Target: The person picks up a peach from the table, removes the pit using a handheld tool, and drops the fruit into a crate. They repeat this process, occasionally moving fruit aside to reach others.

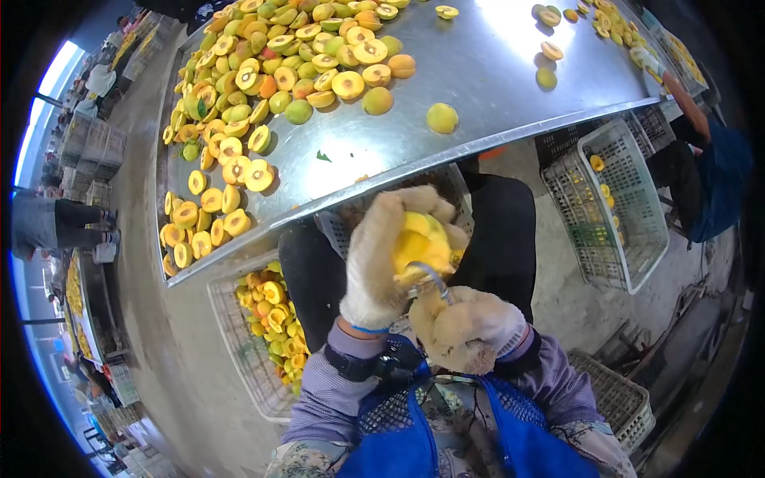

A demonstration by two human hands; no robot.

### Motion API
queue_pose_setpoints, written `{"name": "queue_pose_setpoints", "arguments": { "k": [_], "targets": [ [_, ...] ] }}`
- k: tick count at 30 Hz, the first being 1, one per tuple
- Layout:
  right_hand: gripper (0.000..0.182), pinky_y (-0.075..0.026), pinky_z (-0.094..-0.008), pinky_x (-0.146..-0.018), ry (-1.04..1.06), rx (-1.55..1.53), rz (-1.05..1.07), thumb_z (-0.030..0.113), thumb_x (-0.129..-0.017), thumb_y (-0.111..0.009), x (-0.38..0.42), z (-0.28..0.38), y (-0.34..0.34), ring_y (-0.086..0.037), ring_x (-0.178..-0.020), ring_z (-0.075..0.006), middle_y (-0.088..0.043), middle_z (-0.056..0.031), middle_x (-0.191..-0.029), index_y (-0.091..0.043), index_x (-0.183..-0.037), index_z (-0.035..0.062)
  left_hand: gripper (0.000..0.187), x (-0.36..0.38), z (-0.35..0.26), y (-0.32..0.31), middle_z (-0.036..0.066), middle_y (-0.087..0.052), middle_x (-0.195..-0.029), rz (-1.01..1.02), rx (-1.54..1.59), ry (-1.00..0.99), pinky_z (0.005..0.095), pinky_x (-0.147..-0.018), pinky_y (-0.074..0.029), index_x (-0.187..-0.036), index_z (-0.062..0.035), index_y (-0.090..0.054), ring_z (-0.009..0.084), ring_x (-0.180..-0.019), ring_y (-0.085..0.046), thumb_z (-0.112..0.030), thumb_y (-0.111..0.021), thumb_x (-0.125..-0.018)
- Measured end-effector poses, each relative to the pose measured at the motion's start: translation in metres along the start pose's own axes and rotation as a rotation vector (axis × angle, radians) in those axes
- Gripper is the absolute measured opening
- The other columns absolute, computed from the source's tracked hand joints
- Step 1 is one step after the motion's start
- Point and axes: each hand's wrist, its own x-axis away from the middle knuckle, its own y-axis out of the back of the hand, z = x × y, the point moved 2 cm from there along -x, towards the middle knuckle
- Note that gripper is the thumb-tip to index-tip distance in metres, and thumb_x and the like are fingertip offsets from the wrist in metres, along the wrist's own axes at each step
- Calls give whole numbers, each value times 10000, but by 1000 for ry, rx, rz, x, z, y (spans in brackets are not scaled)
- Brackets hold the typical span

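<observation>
In the head view, my gloved left hand [371, 259] is wrapped round a yellow peach half [422, 241], its hollow side facing me, above my lap. My gloved right hand [468, 328] grips a pitting tool with a curved metal blade [431, 275]. The blade is at the near rim of the peach half; its handle is hidden in my fist. Halved peaches [258, 174] are heaped on the metal table [470, 76] ahead, many cut side up with brown stones or stone cavities showing.
A crate of cut peaches [227, 334] stands on the floor at my left. To the right are a grey crate [637, 223] with a few peach halves and another crate [617, 398]. A co-worker's gloved hand [647, 62] reaches onto the table's far right. Other people and stacked crates [94, 143] are at left.
</observation>
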Motion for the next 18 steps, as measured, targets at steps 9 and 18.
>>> {"name": "queue_pose_setpoints", "arguments": {
  "k": [9, 18],
  "targets": [
    [159, -427, -229, -462, 10, 196, -255, 148, -864, -571, -9, 19, -9, -527, -516, -113, -579, -58, -680, -573, -897, -7, 661, 7, -33, 61, 200, -647, -1042, -95, -11, -169, 350, -504, -566, -1201, 9, -542, 335, -909, -677, -564, -282, -1001],
    [226, -442, -268, -457, 270, 622, -806, 222, -866, -569, -20, -1, -7, -534, -499, -165, -549, -77, -645, -566, -884, -4, 543, 75, -73, 172, 136, -646, -1083, -284, 26, -304, 360, -615, -581, -1252, -22, -506, 285, -952, -665, -491, -370, -1013]
  ]
}}
